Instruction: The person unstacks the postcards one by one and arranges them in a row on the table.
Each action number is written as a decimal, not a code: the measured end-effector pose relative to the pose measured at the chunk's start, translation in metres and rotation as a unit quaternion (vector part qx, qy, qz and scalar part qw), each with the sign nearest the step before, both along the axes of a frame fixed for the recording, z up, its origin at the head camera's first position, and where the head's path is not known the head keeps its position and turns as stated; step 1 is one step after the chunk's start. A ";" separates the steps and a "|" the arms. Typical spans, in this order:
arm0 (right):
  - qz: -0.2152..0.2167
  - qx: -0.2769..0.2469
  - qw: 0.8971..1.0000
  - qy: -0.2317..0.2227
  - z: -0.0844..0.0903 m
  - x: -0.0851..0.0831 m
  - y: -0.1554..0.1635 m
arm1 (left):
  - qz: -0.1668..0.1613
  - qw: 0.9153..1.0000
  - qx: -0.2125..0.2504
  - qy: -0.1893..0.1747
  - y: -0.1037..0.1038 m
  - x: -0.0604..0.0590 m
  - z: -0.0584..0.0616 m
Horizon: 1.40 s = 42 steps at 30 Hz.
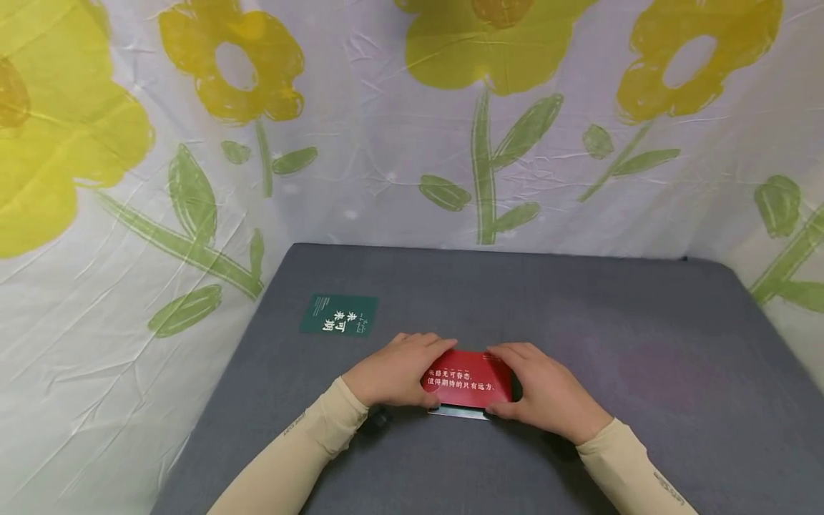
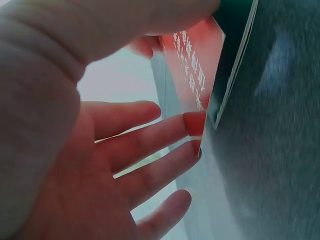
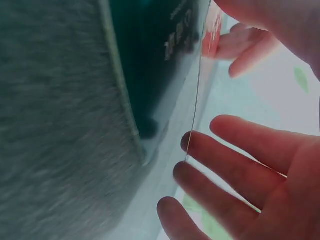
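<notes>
On the grey felt surface (image 1: pixel 579 322), your left hand (image 1: pixel 393 372) and right hand (image 1: pixel 547 390) pinch the red printed card (image 1: pixel 470 379) at its ends, squaring it over a green card beneath; next, press flat.

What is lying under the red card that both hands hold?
Under the red card, a thin dark green card lies on the grey mat; only its near edge shows. The left hand and right hand cover the rest.

red card (image 1: pixel 468 380): 值得期待的只有远方 | green card (image 1: pixel 339 315): 未来可期
</notes>
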State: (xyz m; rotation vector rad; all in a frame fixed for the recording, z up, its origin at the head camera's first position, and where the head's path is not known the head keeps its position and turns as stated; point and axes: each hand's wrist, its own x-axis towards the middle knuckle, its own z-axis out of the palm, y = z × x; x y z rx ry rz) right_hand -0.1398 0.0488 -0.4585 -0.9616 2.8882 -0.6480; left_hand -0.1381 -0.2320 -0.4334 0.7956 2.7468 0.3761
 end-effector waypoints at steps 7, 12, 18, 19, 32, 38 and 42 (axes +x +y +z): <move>0.014 0.002 1.000 -0.015 0.006 -0.022 -0.019 | 0.021 0.999 0.023 -0.012 -0.017 -0.016 0.002; 0.023 0.007 0.999 -0.023 0.008 -0.040 -0.034 | 0.045 0.998 0.042 -0.026 -0.032 -0.030 0.003; 0.024 0.011 0.999 -0.032 0.007 -0.062 -0.049 | 0.058 0.997 0.035 -0.026 -0.046 -0.050 0.003; 0.023 0.013 0.999 -0.034 0.007 -0.066 -0.051 | 0.062 0.997 0.039 -0.029 -0.048 -0.053 0.003; 0.011 0.045 0.998 -0.046 -0.002 -0.095 -0.070 | 0.086 0.994 0.048 -0.054 -0.064 -0.086 -0.006; 0.015 0.052 0.998 -0.032 -0.004 -0.098 -0.077 | 0.085 0.994 0.047 -0.057 -0.067 -0.091 -0.010; 0.013 0.057 0.998 -0.029 -0.003 -0.101 -0.079 | 0.083 0.994 0.043 -0.053 -0.069 -0.093 -0.009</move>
